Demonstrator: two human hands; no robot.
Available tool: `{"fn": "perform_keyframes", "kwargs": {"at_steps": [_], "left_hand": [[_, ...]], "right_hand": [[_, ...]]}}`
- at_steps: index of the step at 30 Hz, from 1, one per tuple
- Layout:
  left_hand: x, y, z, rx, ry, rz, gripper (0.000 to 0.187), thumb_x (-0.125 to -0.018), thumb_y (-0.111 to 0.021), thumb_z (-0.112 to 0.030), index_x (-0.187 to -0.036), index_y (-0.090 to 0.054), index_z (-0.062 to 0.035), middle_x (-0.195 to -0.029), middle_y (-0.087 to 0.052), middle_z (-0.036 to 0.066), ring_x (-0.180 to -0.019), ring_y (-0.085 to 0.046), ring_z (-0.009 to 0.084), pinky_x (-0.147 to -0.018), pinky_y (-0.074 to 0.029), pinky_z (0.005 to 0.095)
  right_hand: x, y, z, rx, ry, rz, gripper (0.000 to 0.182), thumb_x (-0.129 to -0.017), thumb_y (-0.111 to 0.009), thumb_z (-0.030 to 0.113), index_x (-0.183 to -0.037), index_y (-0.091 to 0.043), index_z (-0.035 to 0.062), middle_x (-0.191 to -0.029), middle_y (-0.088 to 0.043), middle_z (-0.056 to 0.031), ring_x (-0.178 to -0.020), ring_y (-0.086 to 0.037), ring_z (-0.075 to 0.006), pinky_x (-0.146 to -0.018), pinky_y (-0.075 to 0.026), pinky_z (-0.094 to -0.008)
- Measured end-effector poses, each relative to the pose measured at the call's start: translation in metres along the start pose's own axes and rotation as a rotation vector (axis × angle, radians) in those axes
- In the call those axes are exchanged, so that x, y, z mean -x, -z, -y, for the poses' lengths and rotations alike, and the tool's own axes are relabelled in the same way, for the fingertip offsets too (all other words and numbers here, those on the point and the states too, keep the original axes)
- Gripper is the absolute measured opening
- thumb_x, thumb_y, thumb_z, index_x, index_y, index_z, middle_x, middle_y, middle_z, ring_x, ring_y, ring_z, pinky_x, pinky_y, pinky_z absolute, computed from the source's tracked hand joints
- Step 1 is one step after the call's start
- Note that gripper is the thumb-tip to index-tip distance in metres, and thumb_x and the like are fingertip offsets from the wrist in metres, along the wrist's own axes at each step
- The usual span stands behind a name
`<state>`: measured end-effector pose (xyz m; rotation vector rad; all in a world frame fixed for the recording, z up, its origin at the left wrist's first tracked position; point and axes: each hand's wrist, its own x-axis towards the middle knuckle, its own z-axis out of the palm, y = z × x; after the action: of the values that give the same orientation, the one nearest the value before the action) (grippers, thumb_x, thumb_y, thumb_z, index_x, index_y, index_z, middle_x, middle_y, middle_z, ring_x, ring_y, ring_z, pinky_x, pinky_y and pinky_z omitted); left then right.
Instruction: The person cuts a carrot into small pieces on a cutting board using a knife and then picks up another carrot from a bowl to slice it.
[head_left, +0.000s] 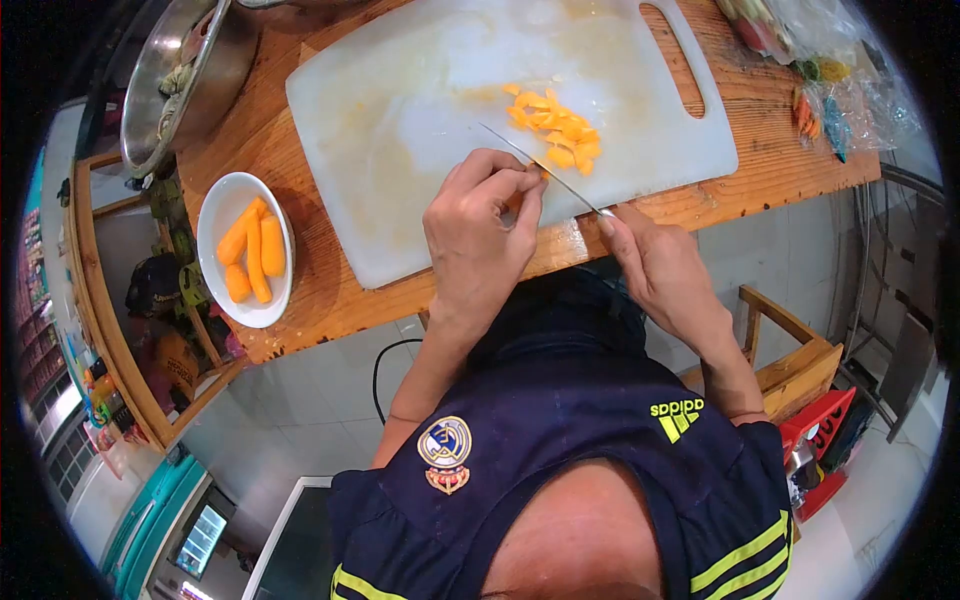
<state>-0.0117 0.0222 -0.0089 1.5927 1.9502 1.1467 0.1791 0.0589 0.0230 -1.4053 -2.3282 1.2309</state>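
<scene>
A knife [552, 172] is in my right hand [665, 262], its handle hidden inside the closed fingers and its thin blade pointing up and left over the cutting board. My left hand [485, 220] is curled over the white cutting board [400, 190], fingertips bent against the blade. Beneath those fingertips a bit of orange carrot [543, 174] shows, mostly hidden by the hand. Just beyond the blade lies a loose pile of chopped carrot [562, 128], in small chunks.
Left of the board stands a white bowl [212, 235] holding several peeled carrots [262, 245]. A metal basin [150, 90] sits at the upper left. Plastic bags [840, 60] lie at the table's right end. The wooden table's [330, 315] near edge runs below my wrists.
</scene>
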Motion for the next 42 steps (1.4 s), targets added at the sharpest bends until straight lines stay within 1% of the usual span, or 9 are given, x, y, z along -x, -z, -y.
{"fn": "perform_keyframes", "kwargs": {"at_steps": [5,8,11,20,26,29,32,35,42], "left_hand": [[0.000,-0.001,0.000,0.011,0.014,0.003,0.008,-0.080,-0.079,-0.001,-0.087,-0.077,-0.0013,-0.088,-0.071,0.008,-0.069,-0.068,0.0157,-0.063,-0.054,0.0277],[0.000,0.000,0.000,0.024,0.014,-0.005,0.007,-0.080,-0.079,-0.002,-0.087,-0.076,-0.0015,-0.088,-0.071,0.008,-0.069,-0.067,0.0160,-0.063,-0.054,0.0281],[0.000,0.003,-0.003,0.014,0.020,0.010,0.008,-0.080,-0.079,-0.003,-0.088,-0.076,-0.0017,-0.088,-0.071,0.008,-0.070,-0.068,0.0169,-0.064,-0.054,0.0283],[0.005,0.016,-0.009,-0.024,0.071,0.076,0.011,-0.079,-0.079,-0.005,-0.090,-0.075,-0.0024,-0.091,-0.072,0.009,-0.073,-0.069,0.0197,-0.068,-0.054,0.0307],[0.008,0.014,-0.008,-0.139,-0.042,-0.003,0.011,-0.081,-0.077,-0.007,-0.091,-0.073,-0.0063,-0.088,-0.067,0.007,-0.078,-0.066,0.0232,-0.068,-0.053,0.0353],[0.004,0.015,-0.019,-0.190,-0.135,-0.071,0.027,-0.080,-0.075,-0.003,-0.106,-0.074,-0.0092,-0.101,-0.069,0.008,-0.092,-0.065,0.0250,-0.079,-0.052,0.0344],[0.002,0.014,-0.027,-0.356,-0.383,0.054,0.048,-0.077,-0.070,-0.002,-0.123,-0.070,-0.0162,-0.111,-0.060,0.009,-0.105,-0.056,0.0291,-0.094,-0.045,0.0403],[0.008,0.005,-0.030,-0.408,-0.444,0.216,0.058,-0.076,-0.066,-0.006,-0.132,-0.066,-0.0214,-0.115,-0.051,0.009,-0.112,-0.047,0.0301,-0.101,-0.036,0.0444],[0.000,0.008,-0.026,-0.484,-0.420,0.238,0.055,-0.080,-0.060,-0.012,-0.134,-0.064,-0.0204,-0.115,-0.051,0.010,-0.113,-0.047,0.0300,-0.102,-0.035,0.0445]], "right_hand": [[-0.020,-0.007,0.003,0.095,-0.032,0.064,0.041,-0.107,-0.046,0.031,-0.083,-0.055,-0.0008,-0.068,-0.060,-0.0264,-0.066,-0.061,-0.0467,-0.060,-0.046,-0.0541],[-0.016,-0.009,-0.002,0.106,0.028,0.007,0.041,-0.107,-0.047,0.032,-0.083,-0.056,-0.0009,-0.066,-0.060,-0.0252,-0.063,-0.060,-0.0463,-0.058,-0.046,-0.0535],[-0.001,-0.009,-0.006,0.120,0.041,-0.089,0.040,-0.106,-0.049,0.032,-0.084,-0.057,-0.0004,-0.066,-0.060,-0.0251,-0.063,-0.061,-0.0455,-0.058,-0.047,-0.0527],[0.008,0.005,-0.013,0.208,0.004,-0.126,0.035,-0.100,-0.059,0.036,-0.087,-0.062,0.0041,-0.068,-0.064,-0.0195,-0.065,-0.065,-0.0405,-0.057,-0.049,-0.0474],[0.007,0.009,-0.022,0.263,0.109,-0.245,0.033,-0.095,-0.066,0.039,-0.090,-0.065,0.0066,-0.068,-0.066,-0.0157,-0.062,-0.066,-0.0358,-0.054,-0.049,-0.0437],[0.006,0.012,-0.021,0.236,0.145,-0.314,0.032,-0.093,-0.069,0.039,-0.091,-0.066,0.0070,-0.068,-0.066,-0.0147,-0.060,-0.066,-0.0340,-0.053,-0.049,-0.0426],[0.003,0.010,-0.025,0.240,0.172,-0.337,0.032,-0.093,-0.070,0.039,-0.090,-0.066,0.0071,-0.067,-0.066,-0.0140,-0.060,-0.066,-0.0328,-0.053,-0.049,-0.0418],[0.002,0.008,-0.024,0.202,0.188,-0.350,0.033,-0.092,-0.070,0.040,-0.090,-0.066,0.0070,-0.067,-0.066,-0.0135,-0.060,-0.066,-0.0330,-0.052,-0.049,-0.0415],[0.007,0.012,-0.029,0.177,0.143,-0.353,0.034,-0.092,-0.070,0.040,-0.089,-0.066,0.0065,-0.067,-0.066,-0.0130,-0.060,-0.066,-0.0337,-0.053,-0.049,-0.0420]]}}
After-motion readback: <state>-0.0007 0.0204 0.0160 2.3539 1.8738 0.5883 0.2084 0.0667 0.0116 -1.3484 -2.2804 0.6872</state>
